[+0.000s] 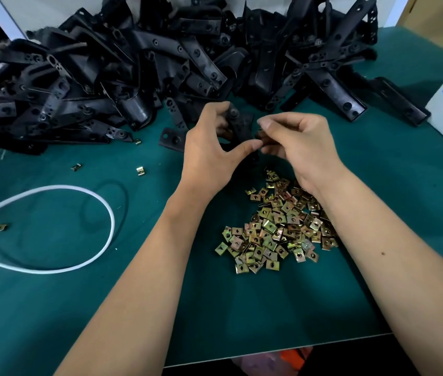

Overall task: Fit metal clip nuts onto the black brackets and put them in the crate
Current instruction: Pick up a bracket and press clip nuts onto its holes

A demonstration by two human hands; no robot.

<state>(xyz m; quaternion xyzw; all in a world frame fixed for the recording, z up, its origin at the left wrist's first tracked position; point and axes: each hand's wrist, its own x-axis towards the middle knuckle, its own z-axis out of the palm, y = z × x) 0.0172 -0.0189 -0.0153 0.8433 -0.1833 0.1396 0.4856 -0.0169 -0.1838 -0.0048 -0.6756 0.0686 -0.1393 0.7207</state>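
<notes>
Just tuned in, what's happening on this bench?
A person is fitting clip nuts to black brackets. The left hand grips a bracket above the green mat, while the right hand pinches at its edge, apparently pressing a nut on. The nut pile lies beneath, the bracket heap behind. No crate shows.

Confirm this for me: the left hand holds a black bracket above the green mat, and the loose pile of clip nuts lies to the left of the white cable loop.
One detail is wrong. In the head view the pile of clip nuts lies to the right of the white cable loop, under the right forearm. The rest stands: the left hand holds a black bracket above the green mat.
</notes>
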